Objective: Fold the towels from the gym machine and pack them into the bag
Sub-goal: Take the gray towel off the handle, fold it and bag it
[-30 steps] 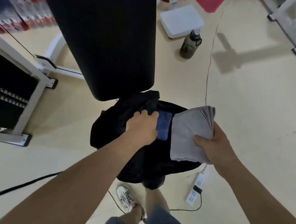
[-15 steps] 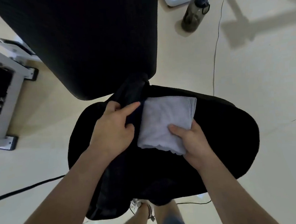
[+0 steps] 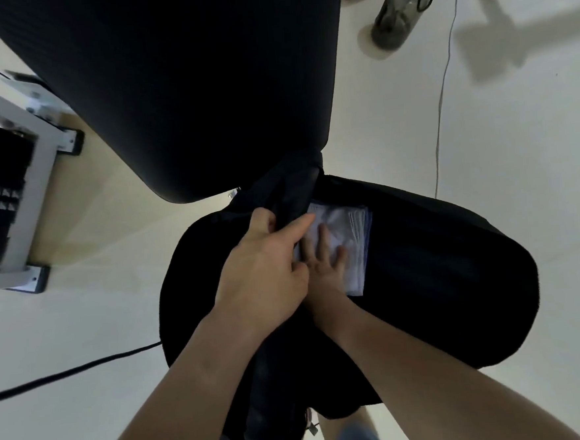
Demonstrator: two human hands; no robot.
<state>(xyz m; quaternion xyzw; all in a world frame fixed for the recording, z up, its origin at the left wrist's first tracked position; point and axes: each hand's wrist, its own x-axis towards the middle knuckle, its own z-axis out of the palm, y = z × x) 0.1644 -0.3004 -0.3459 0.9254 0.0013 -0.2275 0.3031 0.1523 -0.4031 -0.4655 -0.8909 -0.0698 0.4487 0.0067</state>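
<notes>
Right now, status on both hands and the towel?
Left hand pinching bag flap open. Right hand flat on folded towel, inside the bag. Nothing blocking.

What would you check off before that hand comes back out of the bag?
1. Grey towel inside the black bag: ok.
2. Right hand lying flat on the towel, not gripping it: ok.
3. Left hand gripping the bag's edge so the opening stays open: ok.
4. Towel folded, layered edges showing: ok.
5. Blue towel underneath lying neat: cannot tell, only a thin edge shows.
6. Room left in the bag for more towels: cannot tell.
</notes>
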